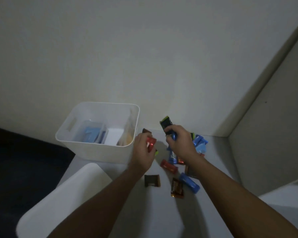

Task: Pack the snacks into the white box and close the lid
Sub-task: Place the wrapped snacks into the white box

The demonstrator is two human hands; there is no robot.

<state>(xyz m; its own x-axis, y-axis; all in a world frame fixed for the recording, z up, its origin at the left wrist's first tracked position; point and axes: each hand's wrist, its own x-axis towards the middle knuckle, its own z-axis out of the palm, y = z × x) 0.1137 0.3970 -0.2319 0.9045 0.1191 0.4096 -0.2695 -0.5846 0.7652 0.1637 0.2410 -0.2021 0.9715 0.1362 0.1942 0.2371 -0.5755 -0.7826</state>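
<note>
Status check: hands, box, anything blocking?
Both hands full: left hand grips red snack, right hand grips dark snack. White box open. Nothing blocking.

No print on the snack wrappers (189, 182) can be read (all too blurred).

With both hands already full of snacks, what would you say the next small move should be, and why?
Probably carry the left hand with its red snack over the open white box and drop it: the box sits just left, and more snacks remain on the table.
</note>
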